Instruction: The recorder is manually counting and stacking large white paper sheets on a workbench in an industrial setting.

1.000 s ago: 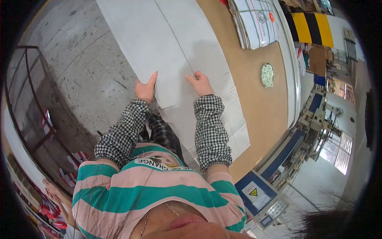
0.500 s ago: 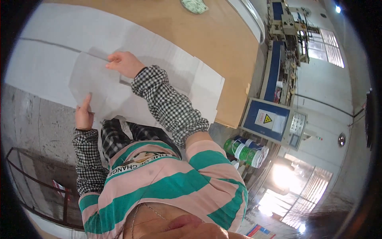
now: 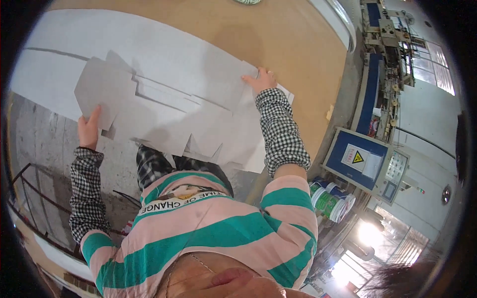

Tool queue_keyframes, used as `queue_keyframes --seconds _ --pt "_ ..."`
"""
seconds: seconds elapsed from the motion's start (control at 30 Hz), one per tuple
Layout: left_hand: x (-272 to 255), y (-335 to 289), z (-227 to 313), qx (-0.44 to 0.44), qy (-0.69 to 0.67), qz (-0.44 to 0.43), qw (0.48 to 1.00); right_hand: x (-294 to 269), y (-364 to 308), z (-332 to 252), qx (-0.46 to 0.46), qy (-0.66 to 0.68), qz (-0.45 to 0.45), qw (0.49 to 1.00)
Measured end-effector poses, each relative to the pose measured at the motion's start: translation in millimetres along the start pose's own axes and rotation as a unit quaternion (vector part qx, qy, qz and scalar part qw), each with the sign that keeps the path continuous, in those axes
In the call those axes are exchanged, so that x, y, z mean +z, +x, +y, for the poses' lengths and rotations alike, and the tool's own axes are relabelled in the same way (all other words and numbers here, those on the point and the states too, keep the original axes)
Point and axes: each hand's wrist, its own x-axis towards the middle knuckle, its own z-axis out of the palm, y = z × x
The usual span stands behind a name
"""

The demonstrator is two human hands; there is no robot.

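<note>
Now our left hand [image 3: 89, 133] grasps the notched white sheet [image 3: 198, 124], thumb on top — our right hand [image 3: 263, 82] sits toward the right end, whether its fingers grip, we cannot tell.

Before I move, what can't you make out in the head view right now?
All in the head view:
- Left hand: fingers beneath the notched white sheet, hidden by the sheet.
- Right hand: its palm side, hidden by the back of the hand.
- Round dish: mostly cut off by the top edge.
- Control cabinet screen: too small to read.
- Slatted window: partly washed out by glare.
</note>
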Motion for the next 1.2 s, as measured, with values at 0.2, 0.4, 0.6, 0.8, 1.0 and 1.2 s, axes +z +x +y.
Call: queue_keyframes --seconds 0.2,0.4,0.6,0.8,1.0,1.2 --pt "-9 9 -18 -0.041 -0.177 -0.014 0.983 -1 -8 -7 -0.030 0.018 0.029 0.999" --pt "4 8 1 -0.047 -0.084 0.060 0.994 -2 -8 -8 -0.025 -0.012 0.012 1.000" --pt "34 -32 15 0.334 0.267 0.157 0.890 -4 -7 -12 -0.029 -0.016 0.008 0.999" --pt "-8 13 12 -0.075 -0.177 0.089 0.977 -6 -9 -15 -0.028 -0.019 0.017 0.999" --pt "36 -34 34 0.279 0.357 0.122 0.883 -7 -8 -14 -0.003 -0.033 0.023 0.999" --pt "2 11 5 0.003 -0.125 0.035 0.992 0 -8 -6 -0.028 -0.043 0.016 0.999"
